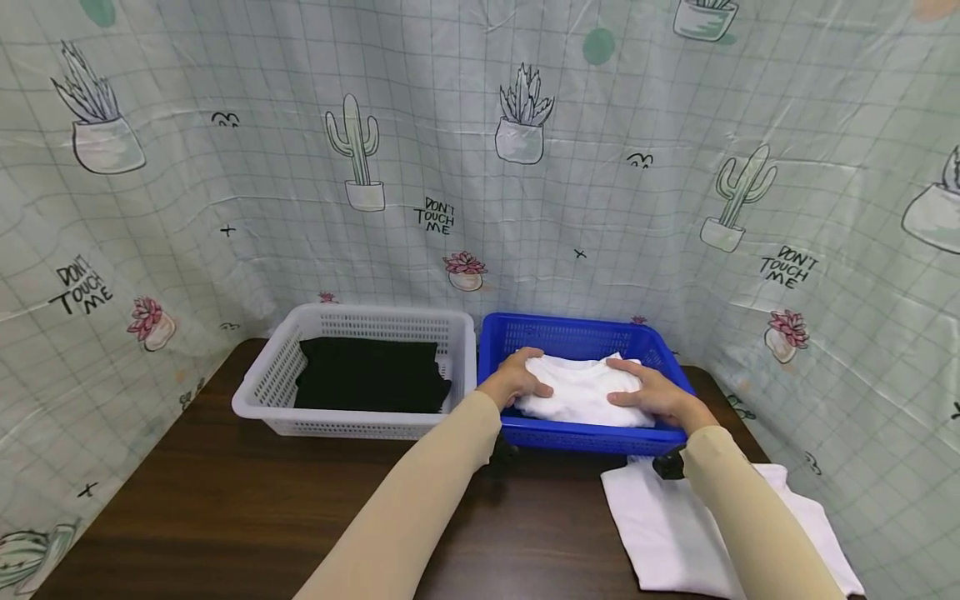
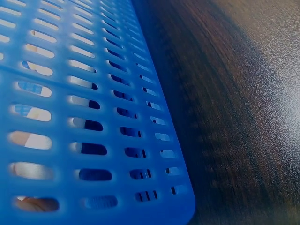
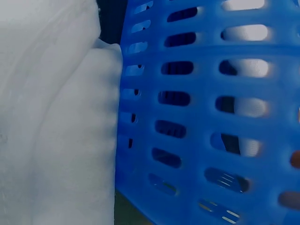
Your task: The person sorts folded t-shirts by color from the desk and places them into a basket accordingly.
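A folded white T-shirt (image 1: 581, 387), its neckline toward the back, lies inside the blue basket (image 1: 585, 437). My left hand (image 1: 517, 377) holds the shirt's left side, thumb on top near the front. On the right side, my right hand (image 1: 651, 390) grips it with fingers and thumb spread apart over the cloth. Both wrist views look mostly at the basket's slotted outer wall (image 2: 61, 93), so the fingers are largely hidden there. Another folded white garment (image 1: 675, 525) lies on the table in front of the basket, partly under my right forearm; the right wrist view shows white cloth (image 3: 61, 117) close up.
Left of the blue basket stands a white basket (image 1: 352, 425) with folded black clothing (image 1: 371, 375) in it. Both baskets are on a dark wooden table (image 1: 247, 508). A cactus-print curtain (image 1: 450, 125) hangs behind and along both sides.
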{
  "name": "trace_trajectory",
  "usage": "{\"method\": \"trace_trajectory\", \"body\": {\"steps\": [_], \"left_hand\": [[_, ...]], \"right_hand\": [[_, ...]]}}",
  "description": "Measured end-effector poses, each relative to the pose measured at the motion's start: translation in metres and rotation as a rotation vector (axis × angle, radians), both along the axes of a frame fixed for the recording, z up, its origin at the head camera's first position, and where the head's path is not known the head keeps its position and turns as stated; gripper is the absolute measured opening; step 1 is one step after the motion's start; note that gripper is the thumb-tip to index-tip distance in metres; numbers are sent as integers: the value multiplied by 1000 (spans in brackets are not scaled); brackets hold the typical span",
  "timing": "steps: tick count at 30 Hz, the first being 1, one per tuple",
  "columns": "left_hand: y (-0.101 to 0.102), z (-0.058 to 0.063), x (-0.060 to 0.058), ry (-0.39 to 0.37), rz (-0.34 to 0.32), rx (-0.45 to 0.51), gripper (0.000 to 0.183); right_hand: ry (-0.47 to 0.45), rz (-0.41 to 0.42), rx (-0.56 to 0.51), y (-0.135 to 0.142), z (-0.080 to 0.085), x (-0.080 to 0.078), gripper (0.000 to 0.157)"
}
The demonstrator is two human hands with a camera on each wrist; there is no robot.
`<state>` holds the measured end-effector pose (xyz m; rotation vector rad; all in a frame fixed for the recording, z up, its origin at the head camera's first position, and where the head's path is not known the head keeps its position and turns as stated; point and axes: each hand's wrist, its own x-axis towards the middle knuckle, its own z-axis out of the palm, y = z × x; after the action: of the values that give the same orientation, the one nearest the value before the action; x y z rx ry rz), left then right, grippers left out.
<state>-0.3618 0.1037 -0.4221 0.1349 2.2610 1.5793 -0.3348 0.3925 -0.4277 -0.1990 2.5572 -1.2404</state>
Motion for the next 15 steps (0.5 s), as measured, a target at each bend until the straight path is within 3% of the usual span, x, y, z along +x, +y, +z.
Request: {"method": "trace_trajectory", "body": {"steps": [7, 15], "left_hand": [[0, 0, 0, -20, -7, -22, 78], [-2, 2, -2, -44, -10, -122, 75]], "right_hand": [[-15, -6, 14, -1, 0, 1, 84], [-15, -9, 30, -3, 0, 3, 84]]}}
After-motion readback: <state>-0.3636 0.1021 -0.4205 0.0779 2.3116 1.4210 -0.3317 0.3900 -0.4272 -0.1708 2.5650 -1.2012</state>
